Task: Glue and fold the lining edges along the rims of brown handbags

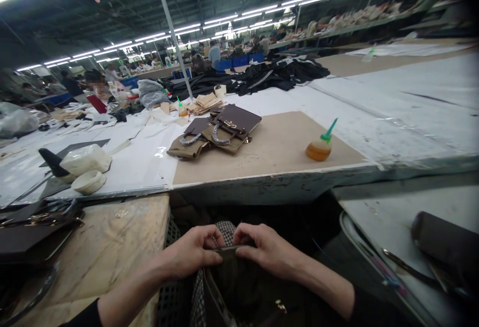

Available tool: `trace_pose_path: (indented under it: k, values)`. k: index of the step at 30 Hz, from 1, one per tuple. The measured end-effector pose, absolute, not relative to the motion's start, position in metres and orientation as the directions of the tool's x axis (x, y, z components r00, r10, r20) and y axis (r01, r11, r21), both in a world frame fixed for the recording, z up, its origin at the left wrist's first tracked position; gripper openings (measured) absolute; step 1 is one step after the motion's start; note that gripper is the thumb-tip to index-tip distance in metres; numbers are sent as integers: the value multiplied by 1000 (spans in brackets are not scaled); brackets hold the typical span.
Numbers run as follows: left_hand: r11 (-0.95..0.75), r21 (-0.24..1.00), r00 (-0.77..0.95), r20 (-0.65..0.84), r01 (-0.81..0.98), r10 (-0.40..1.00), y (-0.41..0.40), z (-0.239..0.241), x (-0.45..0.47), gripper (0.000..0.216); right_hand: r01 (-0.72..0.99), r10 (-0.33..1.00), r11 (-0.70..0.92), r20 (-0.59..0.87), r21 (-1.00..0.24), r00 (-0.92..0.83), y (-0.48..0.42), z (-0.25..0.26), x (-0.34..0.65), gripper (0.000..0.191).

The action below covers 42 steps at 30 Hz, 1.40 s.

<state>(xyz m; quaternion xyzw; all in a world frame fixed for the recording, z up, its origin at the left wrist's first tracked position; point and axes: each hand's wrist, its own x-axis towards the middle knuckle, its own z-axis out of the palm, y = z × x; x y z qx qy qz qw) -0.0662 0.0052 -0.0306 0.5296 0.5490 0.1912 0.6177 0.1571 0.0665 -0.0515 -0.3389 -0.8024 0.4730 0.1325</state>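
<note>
1. Two bare hands showed at the lower centre of the frame: the left hand (190, 251) and the right hand (266, 251), near each other but apart.
2. Each grip was nearly closed, thumb against fingers, with the upper edge of a dark bag (247, 282) pinched between; how firmly, I could not tell.
3. This dark bag hung at the bottom centre, beneath the hands and below the edge of the table (411, 117).
4. I judged its cloth soft, light and not slippery, ready to fold; the rim looked stiffer, so it seemed the best place for holding. Its gold-coloured fitting (280, 307) could be scratched.
5. I could read no brand. The metal emblem on the brown bags (239, 117), centre, was too small, and the bottle (319, 150), right of centre, showed no readable label.
</note>
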Motion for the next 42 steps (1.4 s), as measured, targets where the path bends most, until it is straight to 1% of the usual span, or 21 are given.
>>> trace_pose_path:
  k: [2, 5, 8, 10, 13, 17, 19, 22, 27, 31, 36, 42]
  values:
    - [340, 869, 289, -450, 359, 845, 3, -32, -63, 22, 424, 694, 316, -98, -849, -713, 63, -56, 159, 12]
    - [238, 853, 237, -379, 465, 895, 1, -32, -59, 23, 419, 711, 333, -67, -845, -700, 59, -63, 162, 13]
    - [95, 809, 243, -283, 581, 928, 1, -27, -54, 14, 357, 693, 411, 33, -839, -720, 56, -66, 165, 15]
    - [31, 769, 248, -244, 639, 937, 3, -26, -50, 8, 322, 677, 460, 92, -827, -730, 55, -68, 166, 17]
    - [3, 696, 212, -223, 718, 951, 4, -28, -45, 8, 322, 674, 498, 126, -805, -728, 55, -71, 167, 16]
    - [2, 615, 166, -216, 789, 962, 5, -32, -42, 8, 342, 691, 497, 126, -798, -712, 56, -76, 165, 16]
    - [-1, 600, 163, -215, 800, 963, 5, -32, -42, 7, 339, 693, 486, 119, -806, -712, 58, -78, 165, 17]
    - [-14, 611, 179, -210, 791, 961, 7, -31, -41, 7, 320, 680, 477, 113, -819, -724, 60, -79, 165, 18]
    - [-66, 654, 244, -185, 754, 952, 11, -31, -41, 18, 277, 646, 467, 110, -840, -755, 63, -82, 167, 17]
    - [-129, 663, 305, -156, 738, 940, 12, -35, -42, 21, 249, 629, 454, 111, -855, -769, 63, -82, 169, 15]
    - [-204, 634, 371, -141, 746, 918, 12, -34, -39, 20, 244, 626, 435, 96, -867, -774, 63, -82, 169, 14]
    - [-245, 565, 385, -141, 788, 912, 13, -34, -36, 18, 280, 640, 409, 54, -868, -767, 67, -86, 171, 14]
